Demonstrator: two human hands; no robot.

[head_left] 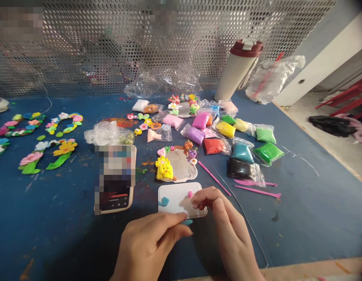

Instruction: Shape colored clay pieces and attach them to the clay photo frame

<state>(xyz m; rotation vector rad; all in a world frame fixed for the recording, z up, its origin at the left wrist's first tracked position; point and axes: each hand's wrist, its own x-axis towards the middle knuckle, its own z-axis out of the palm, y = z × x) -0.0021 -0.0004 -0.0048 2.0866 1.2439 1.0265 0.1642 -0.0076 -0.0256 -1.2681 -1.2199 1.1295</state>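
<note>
My left hand pinches a small piece of blue clay between thumb and fingers, over the near edge of a white board. Close by on the right, my right hand has its fingers curled in above the board's right side; whatever its fingertips hold, if anything, is hidden. On the board lie a curled blue clay shape and a small pink clay bit. Just beyond it lies a small mirror-like plate, its frame decorated with clay figures, among them a yellow one.
Pink modelling tools and a thin wire lie to the right. Behind are several clay packets and a tumbler. A phone and flower-decorated clay pieces lie left. A perforated metal panel closes the back.
</note>
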